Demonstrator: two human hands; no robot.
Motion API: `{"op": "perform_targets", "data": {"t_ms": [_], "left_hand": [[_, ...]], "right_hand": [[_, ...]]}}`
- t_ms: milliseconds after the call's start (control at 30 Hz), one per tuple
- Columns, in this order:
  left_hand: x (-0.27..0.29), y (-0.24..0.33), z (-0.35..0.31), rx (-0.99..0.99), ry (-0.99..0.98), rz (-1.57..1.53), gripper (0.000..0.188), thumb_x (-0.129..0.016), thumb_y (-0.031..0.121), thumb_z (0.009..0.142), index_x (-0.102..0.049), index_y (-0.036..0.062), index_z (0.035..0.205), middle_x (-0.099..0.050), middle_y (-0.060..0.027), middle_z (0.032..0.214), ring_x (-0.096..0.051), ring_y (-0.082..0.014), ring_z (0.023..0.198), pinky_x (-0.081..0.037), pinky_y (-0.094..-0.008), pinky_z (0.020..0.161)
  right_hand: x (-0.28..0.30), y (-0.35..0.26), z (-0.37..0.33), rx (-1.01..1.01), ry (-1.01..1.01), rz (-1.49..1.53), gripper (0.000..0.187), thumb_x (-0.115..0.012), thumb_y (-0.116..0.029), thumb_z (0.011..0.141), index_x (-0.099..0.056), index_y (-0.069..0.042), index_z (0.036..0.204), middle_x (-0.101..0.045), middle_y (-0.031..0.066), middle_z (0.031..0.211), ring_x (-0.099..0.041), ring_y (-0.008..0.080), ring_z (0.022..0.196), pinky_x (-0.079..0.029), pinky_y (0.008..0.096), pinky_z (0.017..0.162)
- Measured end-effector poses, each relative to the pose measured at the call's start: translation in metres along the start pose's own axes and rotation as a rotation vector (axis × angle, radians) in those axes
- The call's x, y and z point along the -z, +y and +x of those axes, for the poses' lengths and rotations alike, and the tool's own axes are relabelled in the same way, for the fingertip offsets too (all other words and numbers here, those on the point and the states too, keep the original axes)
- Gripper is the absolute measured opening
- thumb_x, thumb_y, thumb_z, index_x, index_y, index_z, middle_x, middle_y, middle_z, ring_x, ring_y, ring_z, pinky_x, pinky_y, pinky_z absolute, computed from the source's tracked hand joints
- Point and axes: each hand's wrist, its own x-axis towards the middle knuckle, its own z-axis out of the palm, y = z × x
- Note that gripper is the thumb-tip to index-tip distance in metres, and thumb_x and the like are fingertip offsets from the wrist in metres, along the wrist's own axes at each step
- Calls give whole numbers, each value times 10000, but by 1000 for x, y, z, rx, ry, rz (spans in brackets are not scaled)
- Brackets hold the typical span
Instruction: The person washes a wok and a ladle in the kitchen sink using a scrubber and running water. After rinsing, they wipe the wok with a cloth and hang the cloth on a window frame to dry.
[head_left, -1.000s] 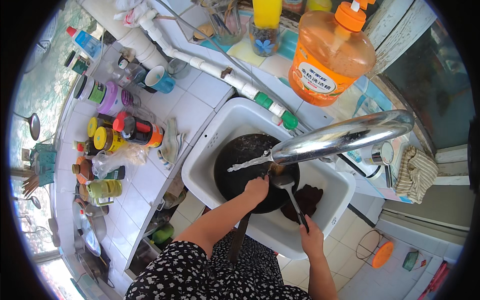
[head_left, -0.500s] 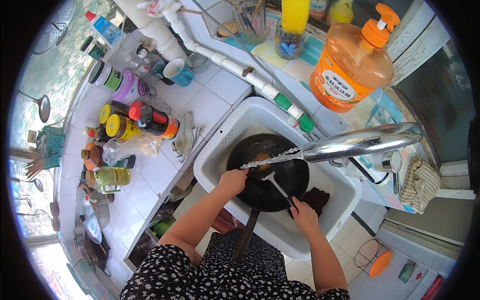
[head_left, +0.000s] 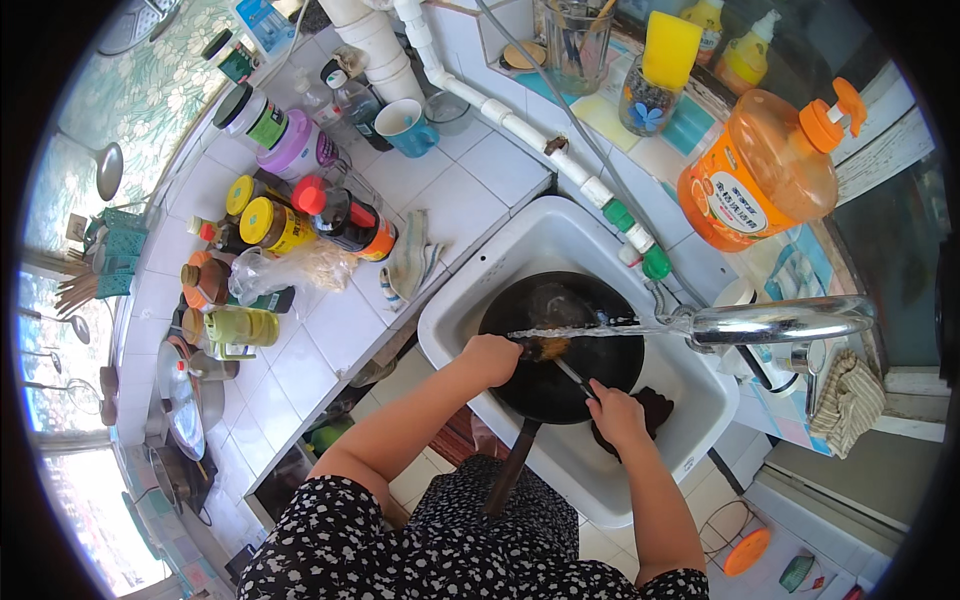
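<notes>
A black wok (head_left: 612, 368) lies in the white sink (head_left: 455, 262), its handle (head_left: 513, 465) pointing toward me over the near rim. My right hand (head_left: 620, 415) is closed round the dark handle of a metal spatula (head_left: 571, 372), which slants down into the wok. At the wok's left side, my left hand (head_left: 491, 360) is closed. A yellowish-brown scrubber-like thing (head_left: 550, 348) sticks out past its fingers against the spatula's head, which is mostly hidden; its exact kind is unclear. Water runs from the chrome faucet (head_left: 780, 320) across the wok.
A dark cloth (head_left: 652, 408) lies in the sink to the right of the wok. Bottles, jars and a blue mug (head_left: 407, 128) crowd the tiled counter (head_left: 345, 325) at left. On the far ledge stand an orange pump bottle (head_left: 757, 172) and a yellow sponge (head_left: 670, 50) in a glass.
The view has shifted, so the scene sits farther right. The spatula's head, plain before, is now mostly covered by the brown scrubber-like thing by my left hand. Both hands stay closed.
</notes>
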Motion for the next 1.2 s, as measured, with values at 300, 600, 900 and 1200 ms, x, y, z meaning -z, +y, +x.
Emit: {"op": "perform_targets", "data": {"t_ms": [300, 600, 900, 1200], "left_hand": [[-26, -36, 0, 118, 231, -29, 353, -517, 168, 838, -566, 116, 1184, -652, -116, 832, -637, -310, 815, -511, -411, 659], [-3, -31, -39, 106, 357, -92, 414, -473, 96, 829, -498, 72, 1241, -631, -140, 881, -647, -308, 804, -524, -410, 651], [-1, 7, -88, 12, 409, -70, 546, -507, 74, 790, -422, 72, 1330, -592, -137, 907, -638, -295, 760, -514, -401, 634], [-12, 43, -105, -100, 384, -22, 547, -508, 79, 802, -393, 40, 1335, -567, -148, 973, -639, -291, 786, -515, -393, 643]], "right_hand": [[9, -21, 32, -180, -50, 389, 325, -618, -252, 804, -614, -14, 1024, -647, 203, 882, -626, 342, 855, -488, 423, 750], [38, -38, -36, -161, 182, 476, 334, -630, -224, 795, -566, -36, 1063, -643, 197, 874, -604, 386, 844, -473, 426, 754], [32, -42, -67, -218, 83, 808, 203, -598, -150, 826, -561, -7, 965, -551, 45, 629, -512, 117, 508, -404, 279, 481], [31, -57, -101, -374, 49, 1110, 64, -542, -91, 866, -534, -52, 816, -441, -31, 576, -364, 49, 425, -268, 218, 375]]}}
